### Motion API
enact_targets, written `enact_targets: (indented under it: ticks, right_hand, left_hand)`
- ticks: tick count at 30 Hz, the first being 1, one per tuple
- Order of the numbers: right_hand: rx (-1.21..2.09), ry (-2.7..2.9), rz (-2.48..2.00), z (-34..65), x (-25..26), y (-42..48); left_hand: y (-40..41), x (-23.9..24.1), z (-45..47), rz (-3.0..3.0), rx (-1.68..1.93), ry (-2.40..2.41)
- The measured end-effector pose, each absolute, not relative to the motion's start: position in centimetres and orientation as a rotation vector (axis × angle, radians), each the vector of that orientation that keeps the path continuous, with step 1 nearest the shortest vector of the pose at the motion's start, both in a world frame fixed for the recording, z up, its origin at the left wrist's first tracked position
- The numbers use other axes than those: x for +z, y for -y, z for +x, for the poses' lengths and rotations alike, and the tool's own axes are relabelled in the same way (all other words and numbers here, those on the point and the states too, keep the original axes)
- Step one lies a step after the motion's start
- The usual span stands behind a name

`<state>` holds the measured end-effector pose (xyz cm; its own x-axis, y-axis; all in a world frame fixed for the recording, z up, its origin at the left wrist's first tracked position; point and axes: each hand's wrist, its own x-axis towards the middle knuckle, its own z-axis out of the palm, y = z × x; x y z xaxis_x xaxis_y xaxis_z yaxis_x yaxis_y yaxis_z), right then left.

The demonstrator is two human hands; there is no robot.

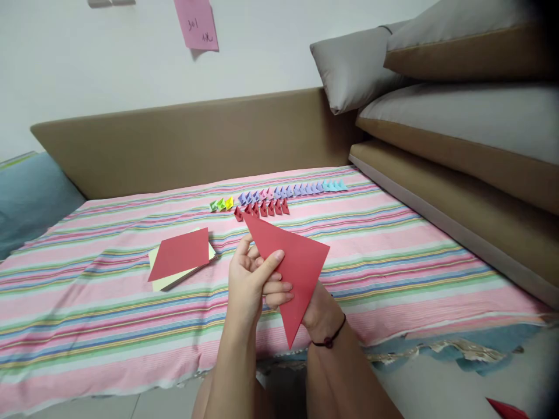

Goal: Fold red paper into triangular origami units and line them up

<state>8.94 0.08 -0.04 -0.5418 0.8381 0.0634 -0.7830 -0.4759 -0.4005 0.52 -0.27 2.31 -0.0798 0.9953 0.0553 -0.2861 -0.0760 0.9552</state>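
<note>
One flat, triangular sheet of red paper (pixel 301 262) is pinched in the left hand (pixel 250 274) at centre frame, its long edge slanting steeply from an upper-left tip to a bottom tip, its third corner pointing right. Largely hidden behind it, the right hand's (pixel 319 309) grip cannot be told. Small folded red paper pieces (pixel 264 210) line the pink striped cloth (pixel 126 326) above.

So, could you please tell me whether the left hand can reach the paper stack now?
Probably yes: only striped cloth lies between the left hand and the paper stack, though it may need to release the red paper triangle.
</note>
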Motion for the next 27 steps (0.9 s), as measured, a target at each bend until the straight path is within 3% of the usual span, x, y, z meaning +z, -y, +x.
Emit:
enact_targets:
  ticks: [8,14,21,27]
  right_hand:
    - [1.921,0.767,-0.310,9.0,-0.1,0.1]
    - [1.460,0.848,-0.638,11.1,0.6,0.5]
    - [1.094,0.984,-0.822,12.1,3.6,2.5]
    - [1.020,0.968,-0.890,11.7,4.2,3.2]
  left_hand:
    - [0.4,2.3,0.6,0.960,1.455,-1.052]
    - [-0.4,1.9,-0.7,0.948,1.753,-0.901]
    - [-0.1,1.8,-0.7,1.020,1.779,-0.840]
    - [0.0,1.4,-1.1,1.067,1.817,-0.817]
